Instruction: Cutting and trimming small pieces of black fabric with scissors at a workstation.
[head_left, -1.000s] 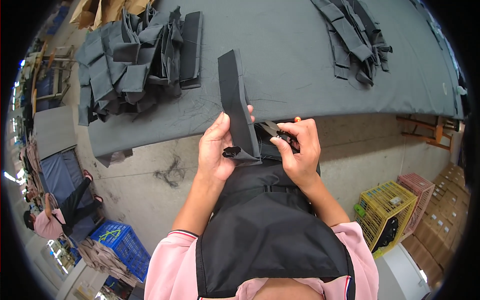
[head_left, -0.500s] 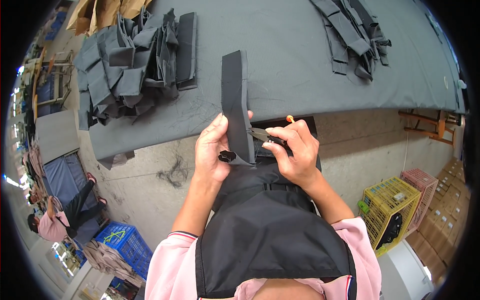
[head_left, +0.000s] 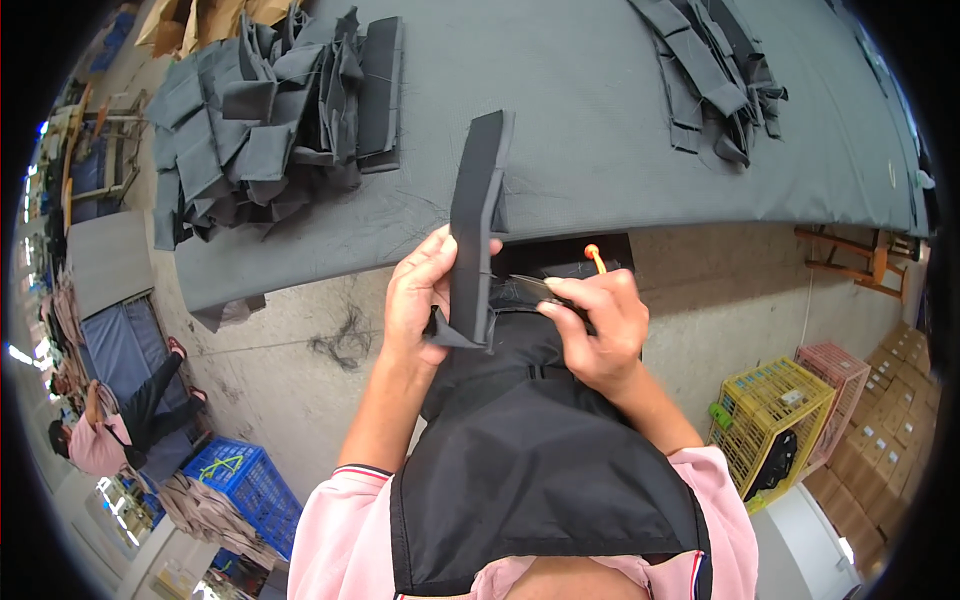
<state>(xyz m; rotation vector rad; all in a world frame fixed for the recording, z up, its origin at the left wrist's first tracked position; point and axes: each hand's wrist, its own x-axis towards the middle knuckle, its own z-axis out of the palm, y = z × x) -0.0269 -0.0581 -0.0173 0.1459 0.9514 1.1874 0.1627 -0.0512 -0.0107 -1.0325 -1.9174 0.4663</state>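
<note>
My left hand is closed on a dark grey fabric strip, thumb on its face. The strip stands tilted at the table edge, its lower end folded over against my palm. Just right of it, my right hand grips a pair of small dark thread snips. Their blades point left toward the strip's edge, apart from it. An orange-tipped piece sticks up by the right hand. Fine loose threads hang about the strip's right side.
A grey-covered table lies ahead. It bears a large heap of fabric strips at left and a smaller bundle at right. Yellow crate, blue crate and cartons stand around. Another person is at far left.
The snips have moved away from the strip's edge, my right hand going slightly down and right. The strip has tilted, its top shifting right.
</note>
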